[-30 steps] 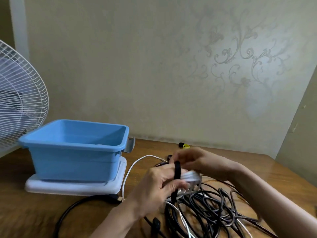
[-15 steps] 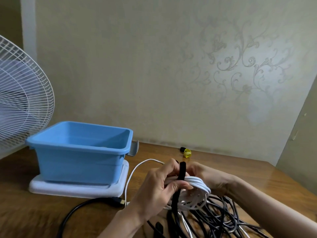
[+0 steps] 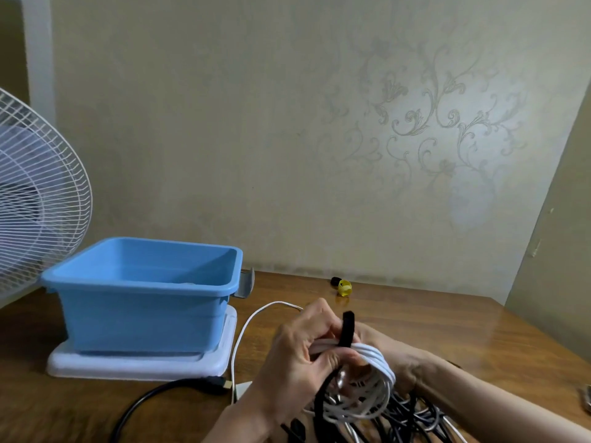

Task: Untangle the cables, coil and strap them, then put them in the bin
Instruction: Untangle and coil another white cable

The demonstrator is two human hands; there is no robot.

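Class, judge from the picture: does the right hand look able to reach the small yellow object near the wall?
Probably yes: bare table lies between the right hand and the yellow object, but that hand is engaged at the white coil.

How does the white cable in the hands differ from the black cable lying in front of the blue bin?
The white cable is wound into several loops; the black cable lies in one loose curve. The left hand grips the white cable, with the right hand behind it; the black cable rests untouched on the table. A black strap crosses the white cable; the black cable shows none. Both are outside the blue bin.
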